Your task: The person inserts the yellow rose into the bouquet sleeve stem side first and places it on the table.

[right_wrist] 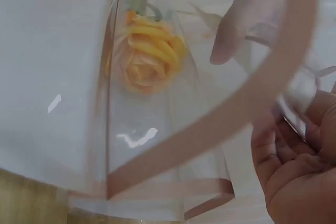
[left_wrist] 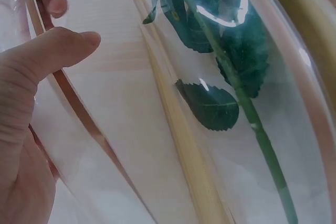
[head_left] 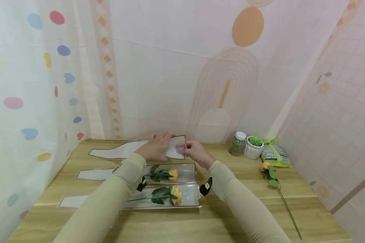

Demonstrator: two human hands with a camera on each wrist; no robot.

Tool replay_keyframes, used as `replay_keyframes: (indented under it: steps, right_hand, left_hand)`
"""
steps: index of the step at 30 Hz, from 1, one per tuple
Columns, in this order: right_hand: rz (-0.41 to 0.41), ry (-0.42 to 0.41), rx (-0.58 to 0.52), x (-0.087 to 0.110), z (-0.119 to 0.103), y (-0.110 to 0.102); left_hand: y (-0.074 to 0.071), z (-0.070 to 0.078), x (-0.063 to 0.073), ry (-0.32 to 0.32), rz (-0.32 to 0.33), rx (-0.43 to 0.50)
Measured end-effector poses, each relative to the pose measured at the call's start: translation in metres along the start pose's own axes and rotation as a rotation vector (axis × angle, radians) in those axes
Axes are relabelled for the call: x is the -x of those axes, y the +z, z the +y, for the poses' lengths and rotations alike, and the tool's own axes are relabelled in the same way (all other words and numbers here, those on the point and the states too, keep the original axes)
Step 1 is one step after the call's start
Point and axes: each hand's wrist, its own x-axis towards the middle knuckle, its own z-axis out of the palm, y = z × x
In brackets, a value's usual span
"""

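A clear flower sleeve (head_left: 126, 149) with a brown border lies at the back of the table, its wide end to the right. My left hand (head_left: 158, 148) rests across its upper part, fingers extended; in the left wrist view the thumb (left_wrist: 68, 48) lies over the brown edge. At the wide end my right hand (head_left: 197, 153) pinches the film at the rim, some fingers showing through it. In the right wrist view film shows by these curled fingers (right_wrist: 294, 166). Just in front lie two more sleeves, each with a yellow rose (head_left: 173, 174) (head_left: 176, 195) inside.
A loose yellow rose (head_left: 265, 166) with a long stem lies on the right of the wooden table (head_left: 158, 226). Behind it stand a white-lidded jar (head_left: 237, 145), a potted succulent (head_left: 253, 150) and a green packet (head_left: 275, 155). Patterned curtains border the back and sides.
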Motion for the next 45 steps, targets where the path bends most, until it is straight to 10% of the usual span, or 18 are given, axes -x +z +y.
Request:
replay_keyframes:
  steps: [23,45]
  right_hand:
    - [-0.075,-0.057,-0.047,0.008,-0.006,-0.004]
    - [0.044,-0.028,0.040,0.053,0.006,-0.079]
  left_hand:
    - [-0.010,-0.006,0.004,-0.011,-0.031,0.024]
    - [-0.003,-0.019,0.007,0.016,-0.007,-0.022]
